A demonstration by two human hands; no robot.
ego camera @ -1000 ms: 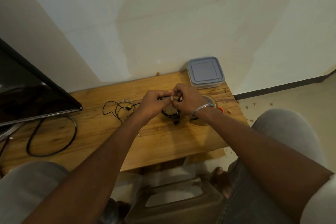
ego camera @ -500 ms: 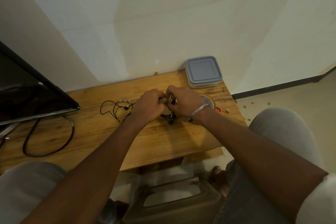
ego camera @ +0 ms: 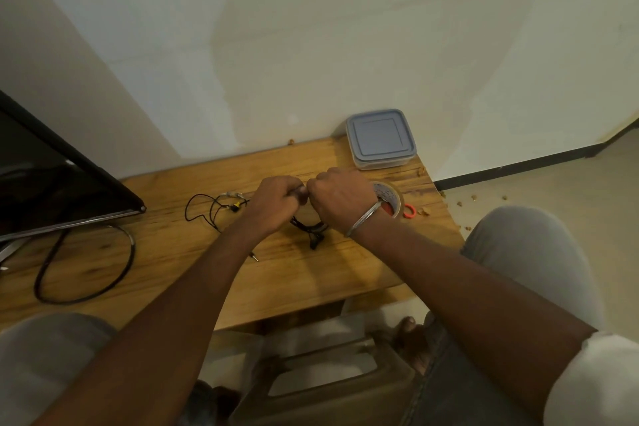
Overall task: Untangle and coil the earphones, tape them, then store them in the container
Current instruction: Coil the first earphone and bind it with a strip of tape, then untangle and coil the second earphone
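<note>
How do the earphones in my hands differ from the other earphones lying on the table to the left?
The held earphones are gathered into a tight bundle; the loose earphones sprawl in open loops. The left hand and right hand grip the held earphones; the loose earphones lie untouched on the table. The loose earphones show a yellow bit; the held earphones look all black. Both are thin dark wires.

Dim, soft shadows (edges warped), slight blur.
</note>
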